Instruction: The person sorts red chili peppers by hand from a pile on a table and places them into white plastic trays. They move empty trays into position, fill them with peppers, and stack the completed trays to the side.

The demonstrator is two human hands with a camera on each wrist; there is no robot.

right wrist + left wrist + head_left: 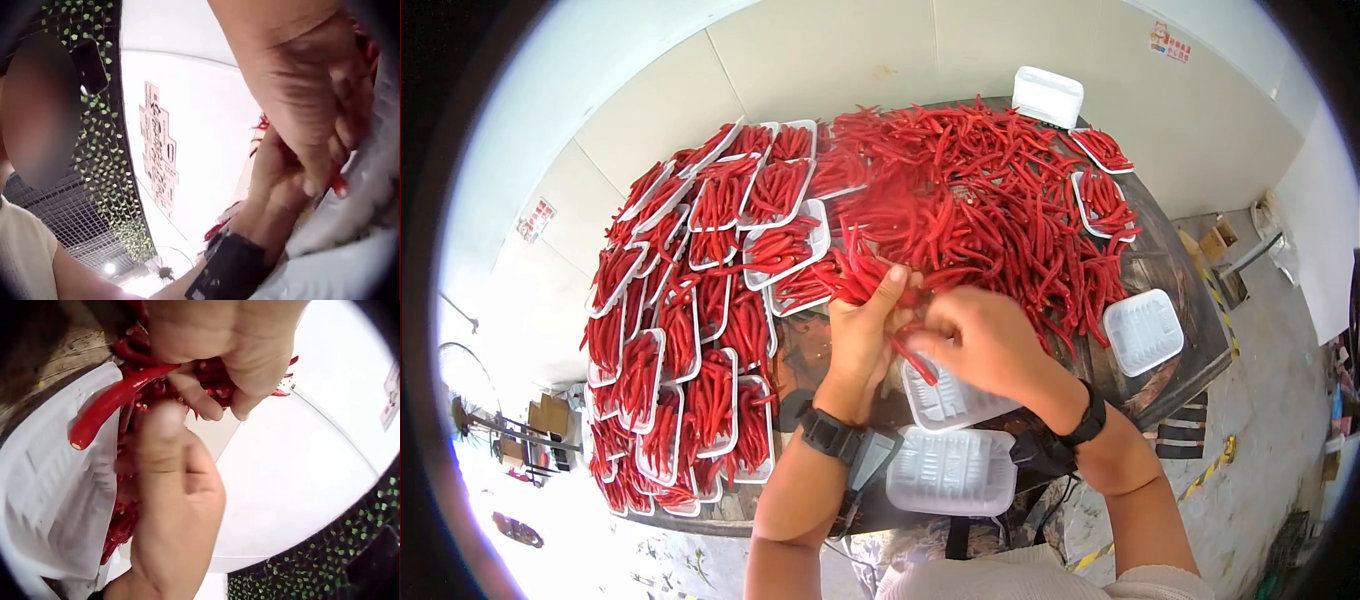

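In the head view my left hand (858, 345), thumb raised, grips a bunch of red chili peppers (852, 276) in front of the big pile. My right hand (995, 335) is right against it with fingers curled, blurred in the left wrist view; I cannot tell whether a pepper is between them. One long chili pepper (109, 406) sticks out from the left hand (225, 337) over a white plastic tray (62, 487). A red pepper end (338, 185) shows under the right hand's fingertips in the right wrist view. Beneath the hands lies a ribbed white tray (955, 402).
A loose chili pile (1000, 220) covers the table's middle and back. Filled trays (720, 385) crowd and overlap on the left. Another white tray (952, 472) lies at the front edge, one (1143, 332) at the right, and a tray stack (1048, 97) stands at the back.
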